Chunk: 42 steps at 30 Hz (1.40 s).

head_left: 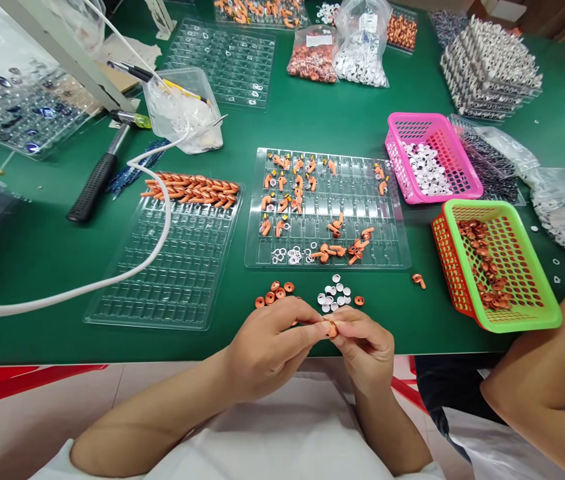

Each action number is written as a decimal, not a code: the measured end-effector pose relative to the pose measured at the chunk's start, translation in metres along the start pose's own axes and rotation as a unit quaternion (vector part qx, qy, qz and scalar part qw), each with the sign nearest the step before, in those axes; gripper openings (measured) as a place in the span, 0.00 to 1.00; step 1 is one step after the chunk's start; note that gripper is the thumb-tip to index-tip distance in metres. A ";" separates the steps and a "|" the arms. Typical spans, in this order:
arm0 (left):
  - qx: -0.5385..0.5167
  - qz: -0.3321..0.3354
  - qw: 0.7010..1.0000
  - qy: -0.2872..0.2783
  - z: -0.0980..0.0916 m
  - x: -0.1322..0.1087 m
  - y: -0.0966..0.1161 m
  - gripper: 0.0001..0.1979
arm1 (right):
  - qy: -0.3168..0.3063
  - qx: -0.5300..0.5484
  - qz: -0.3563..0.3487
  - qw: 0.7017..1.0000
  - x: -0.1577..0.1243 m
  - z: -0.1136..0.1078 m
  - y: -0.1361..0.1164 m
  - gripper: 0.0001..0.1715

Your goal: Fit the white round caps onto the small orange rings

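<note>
Between the fingertips of both hands, just over the table's front edge, is a small orange earbud part (pixel 332 329). My left hand (pixel 275 343) pinches it from the left, and my right hand (pixel 366 343) grips it from the right, fingers closed. The fingers hide most of it. Just beyond my left hand lie several round orange caps (pixel 275 291). A cluster of white discs (pixel 333 295) sits beyond my right hand, with one orange cap (pixel 359 301) beside it. Farther back, a clear compartment tray (pixel 362 212) carries orange earbud pieces (pixel 296 188) and white rings (pixel 294 255).
At right stand a pink basket (pixel 393 150) of white discs and a green basket (pixel 545 293) of orange caps. Left are another clear tray (pixel 167 267), a white cable (pixel 165 227) and a hammer (pixel 93 183). A co-worker's arm (pixel 552 360) rests at the right edge.
</note>
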<state>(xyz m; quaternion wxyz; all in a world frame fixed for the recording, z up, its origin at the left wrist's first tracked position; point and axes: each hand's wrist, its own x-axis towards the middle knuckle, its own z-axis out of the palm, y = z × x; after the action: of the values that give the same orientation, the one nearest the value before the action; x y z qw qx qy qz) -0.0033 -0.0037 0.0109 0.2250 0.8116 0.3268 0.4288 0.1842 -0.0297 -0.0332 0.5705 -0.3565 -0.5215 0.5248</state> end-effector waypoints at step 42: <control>0.006 -0.005 1.000 -0.005 -0.001 0.001 -0.003 0.10 | -0.005 -0.022 0.008 1.000 0.002 0.001 -0.001 0.20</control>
<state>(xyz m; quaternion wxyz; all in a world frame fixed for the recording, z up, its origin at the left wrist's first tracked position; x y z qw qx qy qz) -0.0043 -0.0006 0.0098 0.2236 0.8132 0.3329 0.4218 0.1837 -0.0280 -0.0319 0.5557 -0.3710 -0.5326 0.5196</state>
